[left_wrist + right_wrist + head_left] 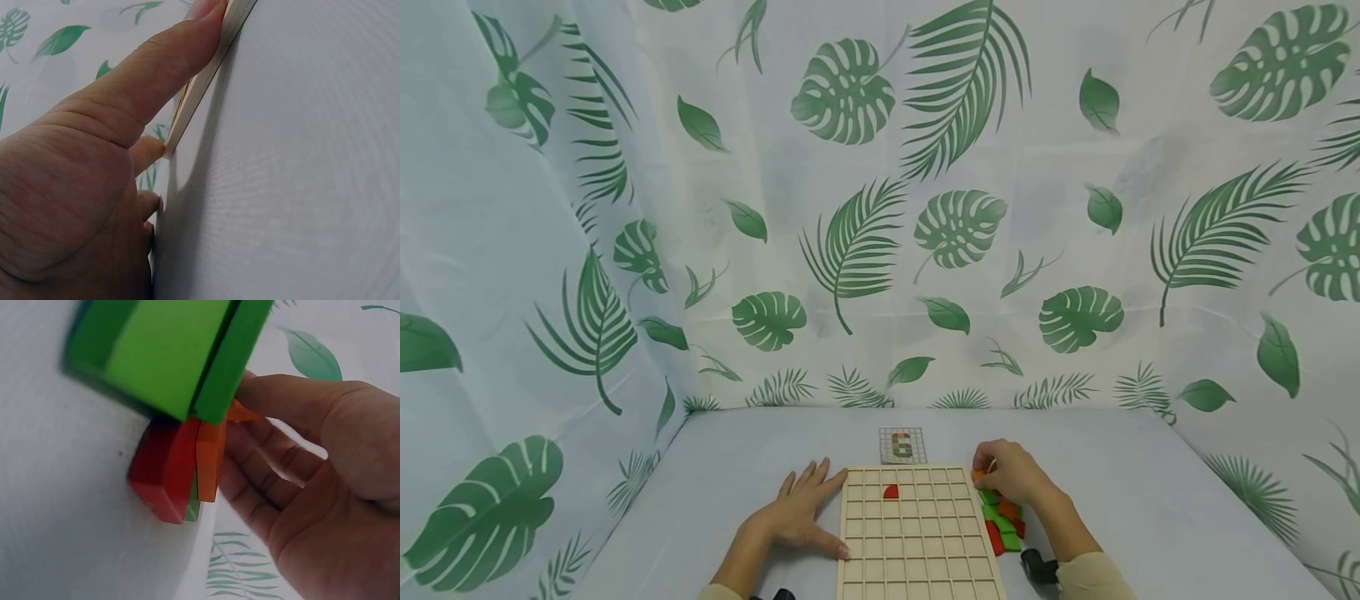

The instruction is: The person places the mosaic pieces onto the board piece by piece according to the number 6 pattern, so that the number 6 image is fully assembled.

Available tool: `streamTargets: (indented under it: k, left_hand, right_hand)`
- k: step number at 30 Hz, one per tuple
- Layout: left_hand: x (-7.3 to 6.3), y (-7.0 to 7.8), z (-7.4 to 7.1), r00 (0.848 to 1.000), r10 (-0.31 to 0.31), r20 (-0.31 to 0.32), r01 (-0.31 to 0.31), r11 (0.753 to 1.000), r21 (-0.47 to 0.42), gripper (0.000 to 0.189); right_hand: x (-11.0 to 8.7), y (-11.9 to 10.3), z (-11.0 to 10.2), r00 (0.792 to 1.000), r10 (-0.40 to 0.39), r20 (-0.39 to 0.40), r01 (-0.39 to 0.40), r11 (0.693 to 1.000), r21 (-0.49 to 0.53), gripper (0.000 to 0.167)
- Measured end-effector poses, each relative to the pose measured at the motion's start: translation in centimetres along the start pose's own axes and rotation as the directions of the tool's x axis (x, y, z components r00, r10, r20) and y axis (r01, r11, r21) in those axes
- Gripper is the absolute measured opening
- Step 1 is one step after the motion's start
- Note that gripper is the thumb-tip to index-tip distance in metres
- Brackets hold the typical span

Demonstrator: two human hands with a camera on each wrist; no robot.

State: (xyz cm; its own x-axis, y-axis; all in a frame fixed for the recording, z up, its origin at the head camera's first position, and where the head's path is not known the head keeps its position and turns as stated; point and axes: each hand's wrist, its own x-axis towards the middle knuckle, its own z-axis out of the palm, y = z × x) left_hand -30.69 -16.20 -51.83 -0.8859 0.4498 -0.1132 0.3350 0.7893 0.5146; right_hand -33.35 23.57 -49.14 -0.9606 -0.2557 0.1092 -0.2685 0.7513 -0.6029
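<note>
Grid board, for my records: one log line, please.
left hand: touching grid board; right hand: pinching orange piece; on board: red piece

The left hand [799, 510] shows its back upward, with the fingers [833, 483] spread and its thumb [150, 81] stretched well apart from them. The left forearm [747, 557] reaches forward and slightly to the right. The right hand [1013, 472] makes a pinch with its thumb [294, 394], and its other fingers are bent. The right forearm [1062, 525] slants forward and to the left, bare below a pale sleeve [1093, 577].
</note>
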Motion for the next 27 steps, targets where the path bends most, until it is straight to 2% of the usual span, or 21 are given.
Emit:
streamTargets:
  k: [4, 9, 12, 15, 20, 27]
  left_hand:
    - [-0.1, 0.2, 0.0, 1.000, 0.006, 0.001, -0.006, 1.000, -0.008, 0.125]
    - [-0.3, 0.4, -0.1, 1.000, 0.006, -0.002, -0.006, 1.000, -0.007, 0.125]
    - [-0.3, 0.5, -0.2, 1.000, 0.006, -0.001, -0.006, 1.000, -0.011, 0.125]
    - [-0.3, 0.5, -0.2, 1.000, 0.007, -0.001, -0.007, 1.000, -0.013, 0.125]
    - [-0.3, 0.5, -0.2, 1.000, 0.005, -0.004, -0.005, 1.000, -0.007, 0.125]
    - [-0.3, 0.5, -0.2, 1.000, -0.001, 0.000, 0.001, 1.000, -0.004, 0.125]
  right_hand:
    - [0.1, -0.1, -0.3, 0.998, -0.033, -0.045, 0.035, 0.999, 0.039, 0.016]
    - [0.3, -0.1, -0.3, 0.986, -0.134, -0.097, 0.146, 0.981, 0.130, 0.003]
    - [0.4, -0.3, -0.1, 0.979, -0.175, -0.106, 0.188, 0.973, 0.132, 0.004]
    - [0.6, -0.6, 0.1, 0.977, -0.182, -0.112, 0.193, 0.976, 0.097, 0.011]
    - [0.7, -1.3, 0.6, 0.981, -0.175, -0.090, 0.186, 0.973, 0.136, 0.013]
    - [0.8, -2.4, 1.3, 0.967, -0.250, -0.050, 0.254, 0.956, 0.148, 0.014]
